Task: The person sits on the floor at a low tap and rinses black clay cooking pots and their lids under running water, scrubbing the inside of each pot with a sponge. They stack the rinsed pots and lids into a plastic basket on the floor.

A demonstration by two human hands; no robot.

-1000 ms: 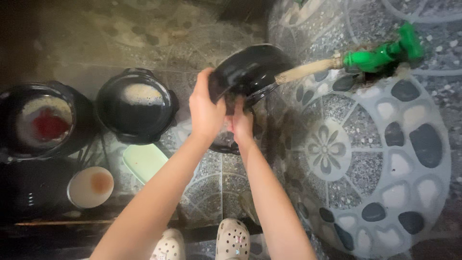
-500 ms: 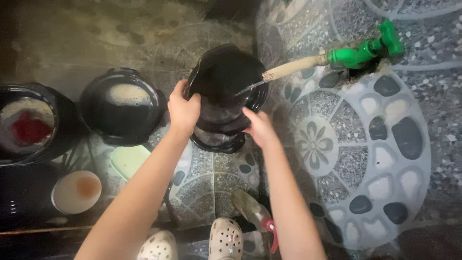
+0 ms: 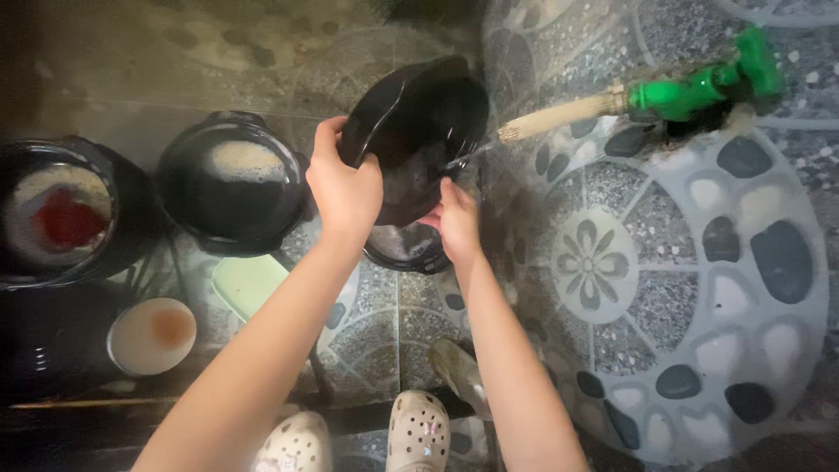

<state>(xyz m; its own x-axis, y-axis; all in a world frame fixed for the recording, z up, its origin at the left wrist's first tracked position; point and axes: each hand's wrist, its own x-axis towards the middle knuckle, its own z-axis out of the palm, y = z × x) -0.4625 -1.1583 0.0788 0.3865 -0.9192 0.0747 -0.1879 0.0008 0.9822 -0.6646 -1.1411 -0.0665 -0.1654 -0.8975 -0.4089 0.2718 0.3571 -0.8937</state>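
Under the water stream, left hand (image 3: 345, 188) grips black pot (image 3: 419, 131); right hand (image 3: 456, 218) cups its inside.

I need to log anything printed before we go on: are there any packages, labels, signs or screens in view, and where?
None in view: no package, label, sign or screen.
Black pan: held tilted by both hands under the water stream, unmarked.
Green tap: upper right, plain, with a tan spout.
Black pots: left on the floor, plain, holding foamy water.
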